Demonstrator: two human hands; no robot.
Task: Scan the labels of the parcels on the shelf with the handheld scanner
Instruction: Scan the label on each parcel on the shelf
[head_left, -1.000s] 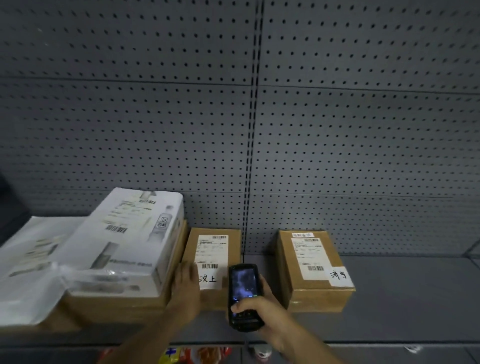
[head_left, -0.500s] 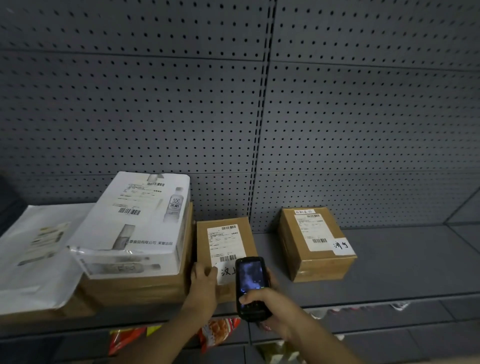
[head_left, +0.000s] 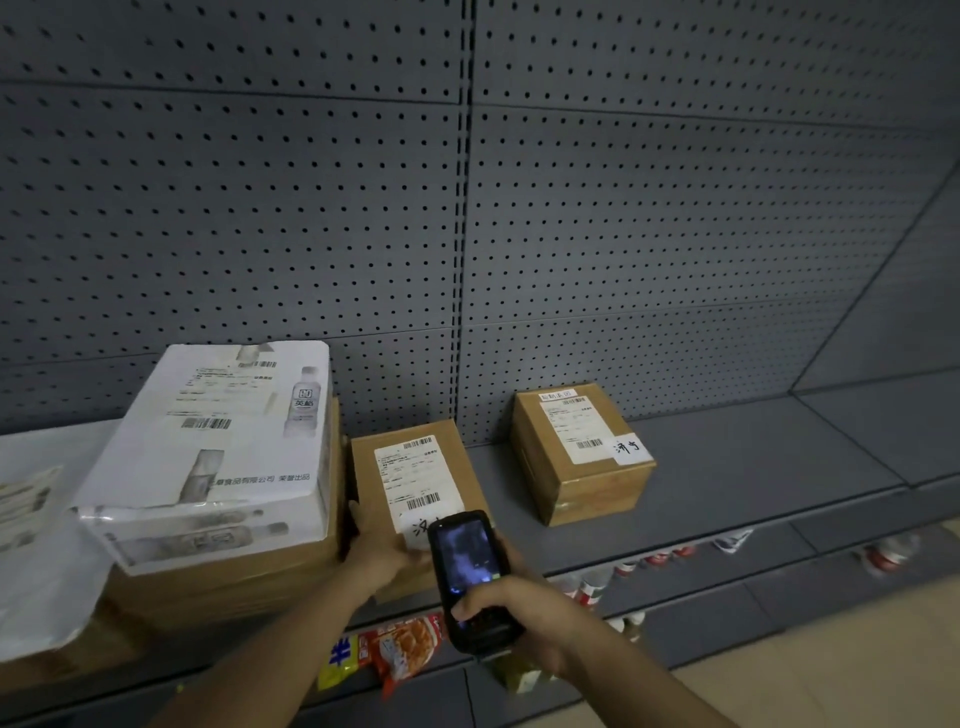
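Note:
A small brown parcel (head_left: 415, 483) with a white barcode label lies on the grey shelf (head_left: 727, 467). My left hand (head_left: 376, 551) grips its near left corner. My right hand (head_left: 524, 613) holds a black handheld scanner (head_left: 467, 577), screen lit, just in front of that parcel's label. A second brown parcel (head_left: 582, 452) with a label and a handwritten sticker sits to the right. On the left a white printed box (head_left: 218, 457) lies on top of a large brown carton (head_left: 234, 582).
A white plastic mailer (head_left: 36, 545) lies at the far left. A grey pegboard wall (head_left: 623, 234) backs the shelf. Snack packets (head_left: 400, 649) and bottles (head_left: 649, 566) fill the lower shelf. Bare shelf stretches to the right of the second parcel.
The view has shifted back and to the right, so the lower shelf shows. My left hand stays on the small parcel, and the scanner stays over its label.

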